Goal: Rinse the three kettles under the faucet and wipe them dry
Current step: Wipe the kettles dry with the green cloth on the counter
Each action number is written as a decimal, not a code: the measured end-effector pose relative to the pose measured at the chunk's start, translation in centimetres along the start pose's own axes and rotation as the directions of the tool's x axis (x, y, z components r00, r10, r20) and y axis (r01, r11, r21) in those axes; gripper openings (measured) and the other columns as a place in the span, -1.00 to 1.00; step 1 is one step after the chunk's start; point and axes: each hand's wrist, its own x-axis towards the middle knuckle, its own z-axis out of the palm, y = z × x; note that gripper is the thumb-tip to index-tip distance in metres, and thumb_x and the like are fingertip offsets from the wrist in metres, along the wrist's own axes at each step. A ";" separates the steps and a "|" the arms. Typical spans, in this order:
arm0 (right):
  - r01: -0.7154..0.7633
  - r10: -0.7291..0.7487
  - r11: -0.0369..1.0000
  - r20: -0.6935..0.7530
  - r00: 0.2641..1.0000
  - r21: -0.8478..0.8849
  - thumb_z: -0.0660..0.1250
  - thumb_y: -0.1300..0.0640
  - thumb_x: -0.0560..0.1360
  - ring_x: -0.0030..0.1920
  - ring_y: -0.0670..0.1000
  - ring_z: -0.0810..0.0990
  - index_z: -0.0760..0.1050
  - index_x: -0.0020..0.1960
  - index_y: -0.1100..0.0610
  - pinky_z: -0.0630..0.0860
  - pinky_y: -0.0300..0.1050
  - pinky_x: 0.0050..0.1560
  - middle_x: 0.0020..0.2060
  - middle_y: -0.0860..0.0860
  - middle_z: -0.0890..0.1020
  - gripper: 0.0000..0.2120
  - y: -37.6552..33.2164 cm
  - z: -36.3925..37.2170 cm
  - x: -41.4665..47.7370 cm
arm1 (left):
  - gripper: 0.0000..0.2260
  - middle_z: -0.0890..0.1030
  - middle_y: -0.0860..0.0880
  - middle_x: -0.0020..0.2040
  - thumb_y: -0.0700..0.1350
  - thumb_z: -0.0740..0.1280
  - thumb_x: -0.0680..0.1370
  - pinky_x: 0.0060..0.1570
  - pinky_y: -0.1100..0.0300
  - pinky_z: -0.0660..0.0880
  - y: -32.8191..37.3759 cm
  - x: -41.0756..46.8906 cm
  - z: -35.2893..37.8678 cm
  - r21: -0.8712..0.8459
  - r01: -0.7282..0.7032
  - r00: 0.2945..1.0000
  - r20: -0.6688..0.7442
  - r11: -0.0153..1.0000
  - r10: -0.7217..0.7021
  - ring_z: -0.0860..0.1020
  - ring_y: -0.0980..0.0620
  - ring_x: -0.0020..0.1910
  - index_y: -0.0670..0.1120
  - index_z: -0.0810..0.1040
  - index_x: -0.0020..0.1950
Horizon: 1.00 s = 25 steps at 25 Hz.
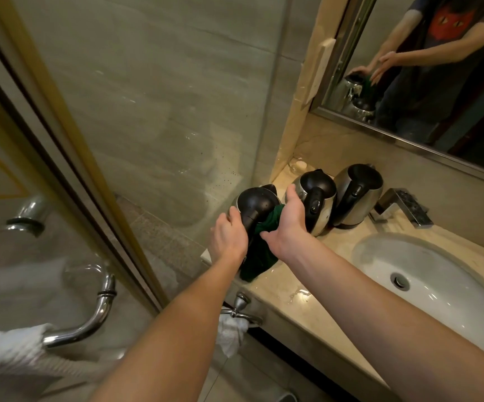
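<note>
Seemingly wiping is under way; whether the others are done, I cannot tell. At ten o'clock of the one sink (362,248) stand three kettles: far kettle (359,184), middle kettle (319,185), near kettle (256,203). The flat right hand (290,223) presses one green cloth (259,262) against the near kettle; the left hand (229,236) grips its side.

The left kettle (256,203), middle kettle (317,187) and right kettle (359,181) share one scheme: shiny silver bodies with black lids and handles. The cloth (259,259) is dark green. The bench (281,288) is cream marble with pale brown veining, and the sink (443,256) is white. The faucet (406,207) is chrome with a black speckled top. The door frame (74,140) is gold — the towel (11,343) white.
</note>
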 end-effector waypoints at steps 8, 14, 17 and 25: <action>-0.084 0.081 0.995 -0.041 0.996 -0.062 0.17 -0.32 0.54 0.49 0.23 0.23 0.16 0.55 0.12 0.08 0.31 0.49 0.48 0.16 0.32 -0.26 1.1 -0.1 1.5 | -0.53 0.59 -0.17 0.08 0.15 -0.02 0.67 0.16 -0.06 0.43 -0.6 0.5 0.4 -0.025 -0.023 1.000 -0.007 0.999 0.023 0.52 -0.18 0.13 -0.14 0.55 0.14; -0.136 0.137 0.986 -0.011 0.990 0.096 0.18 -0.38 0.49 0.42 0.26 0.35 0.23 0.52 0.11 0.22 0.36 0.40 0.40 0.18 0.44 -0.21 3.9 -3.0 4.8 | -0.51 0.60 -0.16 0.08 0.16 -0.03 0.66 0.18 -0.08 0.44 -0.7 0.5 0.5 -0.011 -0.042 0.999 -0.019 0.999 0.042 0.52 -0.16 0.12 -0.14 0.56 0.16; -0.183 0.175 0.971 0.066 0.982 0.151 0.16 -0.43 0.44 0.38 0.27 0.42 0.24 0.52 0.09 0.25 0.42 0.37 0.33 0.18 0.51 -0.17 5.3 -4.3 6.0 | -0.50 0.60 -0.12 0.04 0.18 -0.03 0.65 0.18 -0.12 0.46 -0.7 0.6 0.6 -0.004 -0.036 0.999 -0.026 0.999 0.036 0.53 -0.14 0.10 -0.12 0.57 0.14; -0.216 0.203 0.955 0.084 0.976 0.201 0.15 -0.41 0.48 0.35 0.27 0.45 0.24 0.51 0.12 0.26 0.39 0.38 0.29 0.20 0.54 -0.20 5.4 -5.7 6.8 | -0.51 0.60 -0.12 -0.02 0.17 -0.01 0.64 0.15 -0.13 0.47 -0.7 0.5 0.8 0.018 -0.038 0.997 -0.061 0.999 0.039 0.53 -0.14 0.06 -0.13 0.58 0.06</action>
